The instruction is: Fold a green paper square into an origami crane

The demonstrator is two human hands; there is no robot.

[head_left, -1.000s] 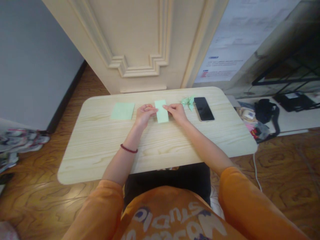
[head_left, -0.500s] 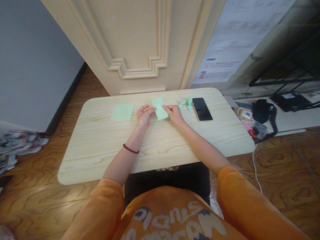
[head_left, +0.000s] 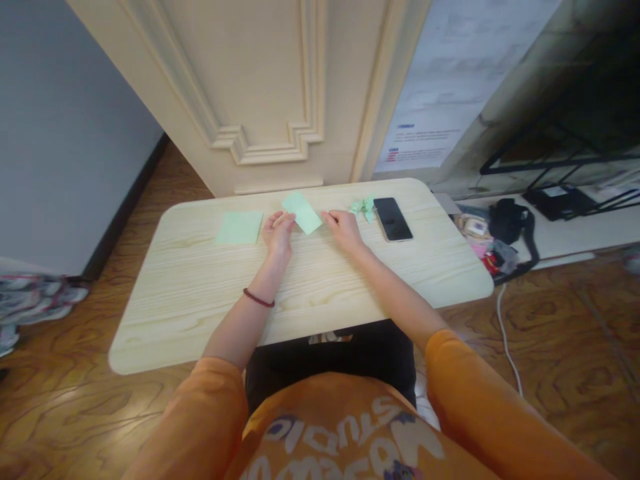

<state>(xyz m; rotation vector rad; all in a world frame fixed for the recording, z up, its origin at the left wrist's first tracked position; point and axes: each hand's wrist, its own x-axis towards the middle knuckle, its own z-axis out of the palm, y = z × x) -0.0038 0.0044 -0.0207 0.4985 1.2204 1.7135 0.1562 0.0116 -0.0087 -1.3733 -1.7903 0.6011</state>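
"Green paper strip (head_left: 302, 213): where is it on my feed?"

"Over the pale wood surface (head_left: 170, 313), lying at a slant between both hands."

"And the grips?"

"The left hand (head_left: 279, 233) has curled fingers at the strip's lower edge, and the right hand (head_left: 343, 230) has its fingertips just by the far corner. I cannot tell whether either has firm hold."

"What's nearby?"

"A flat green sheet (head_left: 239, 227) sits left of the left hand. A small folded green paper figure (head_left: 363, 208) and a black smartphone (head_left: 393, 219) sit beyond the right hand."
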